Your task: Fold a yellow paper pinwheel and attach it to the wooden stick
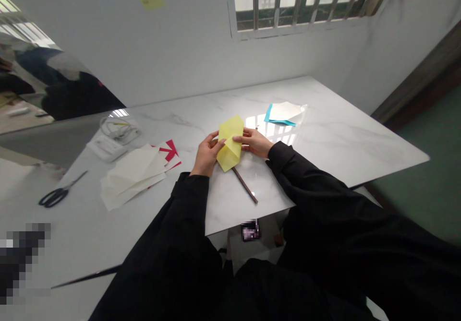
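Observation:
A folded piece of yellow paper [230, 131] is held up above the marble-patterned table between both hands. My left hand [206, 154] grips its left edge, thumb in front and fingers behind. On the other side my right hand [256, 142] pinches the right edge, its thumb lying on the folded front. Creases and a flap cross the middle of the paper. Beneath it a thin brown stick [245, 185] lies on the table, its upper end hidden by the paper.
White paper sheets [131, 172] and red paper pieces [172, 151] lie to the left, beside black-handled scissors [57, 196] and a white cabled device [108, 147]. Blue and white papers [284, 112] sit at the back right. The table's front edge [248, 220] is close to me.

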The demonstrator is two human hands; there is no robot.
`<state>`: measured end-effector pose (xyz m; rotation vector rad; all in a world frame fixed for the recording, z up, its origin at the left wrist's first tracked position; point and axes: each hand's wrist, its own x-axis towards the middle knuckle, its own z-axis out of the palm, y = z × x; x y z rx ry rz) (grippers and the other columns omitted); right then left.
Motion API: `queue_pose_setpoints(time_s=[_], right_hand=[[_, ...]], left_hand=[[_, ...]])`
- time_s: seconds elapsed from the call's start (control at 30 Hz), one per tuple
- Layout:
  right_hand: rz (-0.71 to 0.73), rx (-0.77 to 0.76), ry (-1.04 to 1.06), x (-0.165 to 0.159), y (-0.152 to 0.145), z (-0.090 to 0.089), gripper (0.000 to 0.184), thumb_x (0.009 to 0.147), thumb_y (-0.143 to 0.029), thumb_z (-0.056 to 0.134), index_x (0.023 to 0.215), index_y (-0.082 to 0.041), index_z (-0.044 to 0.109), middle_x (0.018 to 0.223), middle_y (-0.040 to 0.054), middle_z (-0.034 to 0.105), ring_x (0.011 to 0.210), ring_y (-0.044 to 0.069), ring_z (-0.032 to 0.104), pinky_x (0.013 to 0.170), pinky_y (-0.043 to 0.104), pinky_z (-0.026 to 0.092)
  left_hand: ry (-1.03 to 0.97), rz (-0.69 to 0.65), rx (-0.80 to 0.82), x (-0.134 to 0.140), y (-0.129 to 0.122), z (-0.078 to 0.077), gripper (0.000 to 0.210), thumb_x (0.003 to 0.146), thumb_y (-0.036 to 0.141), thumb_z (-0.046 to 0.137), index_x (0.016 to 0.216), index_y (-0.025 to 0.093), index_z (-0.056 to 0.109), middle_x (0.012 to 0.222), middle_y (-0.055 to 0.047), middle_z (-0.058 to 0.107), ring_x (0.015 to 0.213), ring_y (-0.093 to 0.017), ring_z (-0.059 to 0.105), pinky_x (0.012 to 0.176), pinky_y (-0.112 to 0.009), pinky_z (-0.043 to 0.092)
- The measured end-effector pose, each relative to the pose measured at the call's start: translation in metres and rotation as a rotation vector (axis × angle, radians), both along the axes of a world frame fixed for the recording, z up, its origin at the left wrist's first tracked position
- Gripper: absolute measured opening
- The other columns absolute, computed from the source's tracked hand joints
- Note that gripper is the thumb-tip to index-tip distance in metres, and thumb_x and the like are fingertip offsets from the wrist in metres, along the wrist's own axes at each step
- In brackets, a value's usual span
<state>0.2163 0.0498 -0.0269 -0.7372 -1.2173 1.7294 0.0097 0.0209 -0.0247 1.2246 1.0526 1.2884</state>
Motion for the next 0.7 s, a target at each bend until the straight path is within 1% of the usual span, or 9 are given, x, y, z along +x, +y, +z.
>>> queue_pose_setpoints(time_s=[0.13,0.3,0.4,0.57,0.7], right_hand=[[-0.024,-0.01,-0.003,0.0001,0.0012,-0.0003,0.053,0.07,-0.044,0.101,0.114,-0.027,0.079,0.122,0.0038,0.081,0.108,0.02,0.072,0.085,0.03,0.058],[-0.043,-0.019,-0.007,0.001,0.0014,-0.0003,0.05,0.07,-0.043,0.1,0.111,-0.025,0.08,0.121,0.0039,0.081,0.102,0.018,0.072,0.074,0.025,0.054],[-0.047,-0.018,-0.007,0.0006,0.0013,-0.0003,0.048,0.07,-0.041,0.099,0.11,-0.025,0.079,0.117,0.0039,0.081,0.099,0.017,0.071,0.071,0.024,0.052],[-0.06,-0.048,-0.006,-0.0009,0.0009,-0.0006,0.04,0.074,-0.039,0.095,0.107,-0.022,0.078,0.114,0.0048,0.079,0.092,0.015,0.069,0.068,0.023,0.052],[-0.074,-0.073,-0.009,-0.0023,-0.0005,0.0001,0.037,0.075,-0.034,0.093,0.105,-0.022,0.076,0.114,0.005,0.079,0.091,0.015,0.069,0.069,0.023,0.053]], left_hand=[[-0.039,0.002,-0.025,0.0009,-0.0011,0.0027,0.07,0.076,0.051,0.092,0.132,0.016,0.068,0.108,-0.012,0.083,0.091,-0.027,0.079,0.079,-0.037,0.063],[-0.06,0.004,-0.046,0.0004,-0.003,0.0058,0.069,0.076,0.05,0.094,0.131,0.017,0.068,0.11,-0.012,0.083,0.092,-0.027,0.08,0.083,-0.039,0.065],[-0.068,-0.003,-0.043,-0.0001,-0.0039,0.0065,0.069,0.076,0.052,0.093,0.13,0.016,0.068,0.111,-0.013,0.082,0.094,-0.028,0.08,0.084,-0.041,0.066],[-0.066,0.011,-0.067,-0.0001,-0.0056,0.0075,0.07,0.073,0.051,0.094,0.128,0.017,0.069,0.109,-0.012,0.082,0.09,-0.027,0.079,0.079,-0.038,0.065],[-0.056,0.022,-0.072,0.0,-0.0074,0.0078,0.068,0.073,0.051,0.093,0.127,0.017,0.069,0.106,-0.011,0.082,0.089,-0.027,0.079,0.078,-0.038,0.065]])
